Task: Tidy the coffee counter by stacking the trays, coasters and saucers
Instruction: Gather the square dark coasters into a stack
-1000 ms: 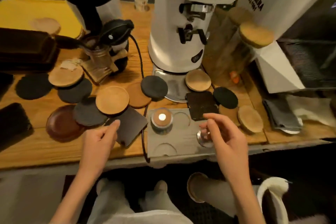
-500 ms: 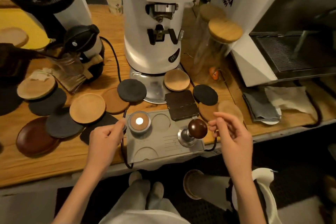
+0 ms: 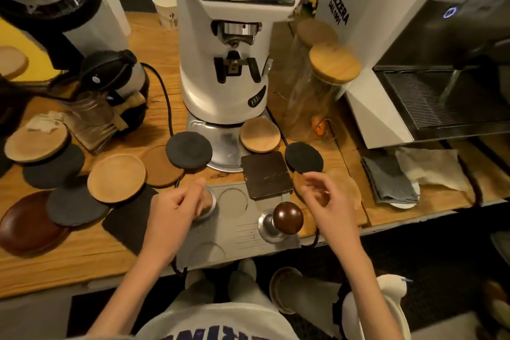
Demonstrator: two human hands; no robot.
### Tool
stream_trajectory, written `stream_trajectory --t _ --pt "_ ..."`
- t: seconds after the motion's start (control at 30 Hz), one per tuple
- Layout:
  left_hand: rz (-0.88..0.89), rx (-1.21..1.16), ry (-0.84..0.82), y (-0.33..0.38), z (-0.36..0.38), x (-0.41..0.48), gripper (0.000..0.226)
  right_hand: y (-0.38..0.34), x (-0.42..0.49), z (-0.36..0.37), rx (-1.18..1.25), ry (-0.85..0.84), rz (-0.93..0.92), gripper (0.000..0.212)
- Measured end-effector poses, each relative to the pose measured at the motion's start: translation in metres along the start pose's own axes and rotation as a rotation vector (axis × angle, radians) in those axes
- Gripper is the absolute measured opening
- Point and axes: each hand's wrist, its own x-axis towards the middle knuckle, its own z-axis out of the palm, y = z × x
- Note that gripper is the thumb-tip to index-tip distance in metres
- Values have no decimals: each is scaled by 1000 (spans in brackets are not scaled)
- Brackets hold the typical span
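The right hand's (image 3: 328,201) fingers (image 3: 314,178) hang loosely spread, holding nothing, above a thin brown coaster (image 3: 298,185) in front and right of the grinder (image 3: 234,77). The left hand's (image 3: 176,210) fingers (image 3: 193,196) curl over a metal ring (image 3: 211,200) in front of the grinder; I cannot tell whether they grip it. The coaster looks light, flat and stiff, so lifting it by the rim suits best. Wooden saucers (image 3: 116,178) lie on the worktop (image 3: 82,251) left of the grinder.

- tall white coffee grinder (image 3: 229,69), back centre
- white paper cup (image 3: 165,8), behind-left of grinder
- clear glass jar with wooden lid (image 3: 329,74), right of grinder
- brown-knobbed metal tamper (image 3: 285,219) standing on grey rubber tamping mat (image 3: 242,232), in front of grinder
- folded grey cloth (image 3: 386,176), front-right of grinder
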Motion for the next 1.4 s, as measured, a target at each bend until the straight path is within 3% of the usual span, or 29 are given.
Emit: stream_trajectory --t 0.33,0.67,1.17,1.4 --pt "-27 42 157 -9 12 18 56 9 86 16 -507 -443 -303 83" --pt "-104 65 229 -12 18 19 54 11 105 21 -654 -602 -351 107" --pt "-135 22 225 -10 21 23 56 21 113 26 -611 -628 -378 117" --pt "-123 22 226 -2 20 27 56 12 104 18 -494 -614 -430 105"
